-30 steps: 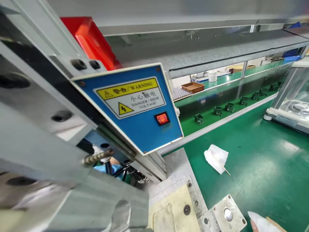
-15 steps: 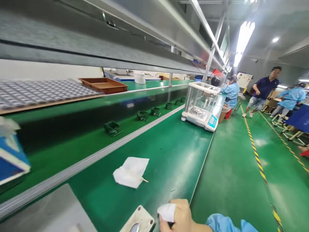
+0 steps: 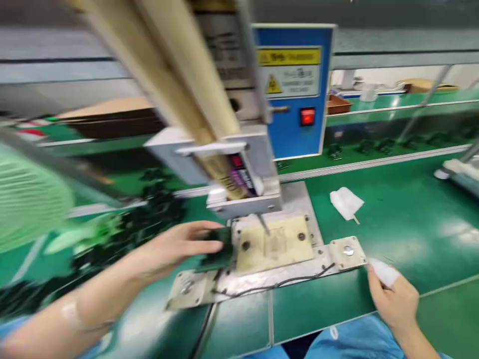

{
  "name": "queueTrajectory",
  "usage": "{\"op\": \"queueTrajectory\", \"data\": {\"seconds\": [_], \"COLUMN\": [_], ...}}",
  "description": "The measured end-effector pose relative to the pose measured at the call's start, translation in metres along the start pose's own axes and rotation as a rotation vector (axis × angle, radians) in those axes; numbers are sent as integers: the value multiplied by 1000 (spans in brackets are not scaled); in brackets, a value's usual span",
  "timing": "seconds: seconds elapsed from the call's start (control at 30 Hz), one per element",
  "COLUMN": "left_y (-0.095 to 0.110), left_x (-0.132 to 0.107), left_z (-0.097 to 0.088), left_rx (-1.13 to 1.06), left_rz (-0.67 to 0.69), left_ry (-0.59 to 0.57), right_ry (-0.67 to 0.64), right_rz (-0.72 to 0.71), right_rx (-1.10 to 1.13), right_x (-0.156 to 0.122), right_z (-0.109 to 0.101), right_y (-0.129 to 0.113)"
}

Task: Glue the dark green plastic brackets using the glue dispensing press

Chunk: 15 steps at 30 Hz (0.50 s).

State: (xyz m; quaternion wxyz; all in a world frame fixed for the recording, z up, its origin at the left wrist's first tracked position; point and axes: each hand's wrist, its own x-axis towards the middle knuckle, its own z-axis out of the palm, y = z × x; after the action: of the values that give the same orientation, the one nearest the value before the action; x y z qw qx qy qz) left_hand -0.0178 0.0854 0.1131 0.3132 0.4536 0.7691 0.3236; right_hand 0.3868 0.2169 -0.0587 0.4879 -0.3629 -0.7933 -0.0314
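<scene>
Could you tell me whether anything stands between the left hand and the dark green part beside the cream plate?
Nothing visible: the left hand already has its fingertips on the dark green part, beside the cream plate.

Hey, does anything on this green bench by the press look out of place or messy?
One thing: a crumpled white wipe with a thin stick lies loose on the green bench top, right of the press's cream fixture plate. A black cable trails across the metal base. Nothing looks spilled or broken, though the picture is blurred.
</scene>
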Motion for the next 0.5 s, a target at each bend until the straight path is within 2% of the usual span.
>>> {"op": "queueTrajectory", "data": {"seconds": [0.03,0.1,0.2,0.27,0.33,0.5], "left_y": [-3,-3,4,7,5,-8], "left_x": [-11,-19,-7,5,15,30], "left_z": [7,31,68,80,84,91], "left_rx": [-118,-361,-532,-607,-643,-494], "left_rz": [-100,-237,-276,-250,-173,81], "left_ry": [-81,-212,-274,-293,-282,-183], "right_ry": [9,30,58,61,52,30], "right_rz": [-14,-17,-23,-46,-64,-53], "right_rx": [-28,-79,-98,-79,-60,-16], "right_x": [-2,-6,-7,-5,-3,2], "right_z": [1,2,3,3,4,2], "right_y": [4,8,9,8,6,1]}}
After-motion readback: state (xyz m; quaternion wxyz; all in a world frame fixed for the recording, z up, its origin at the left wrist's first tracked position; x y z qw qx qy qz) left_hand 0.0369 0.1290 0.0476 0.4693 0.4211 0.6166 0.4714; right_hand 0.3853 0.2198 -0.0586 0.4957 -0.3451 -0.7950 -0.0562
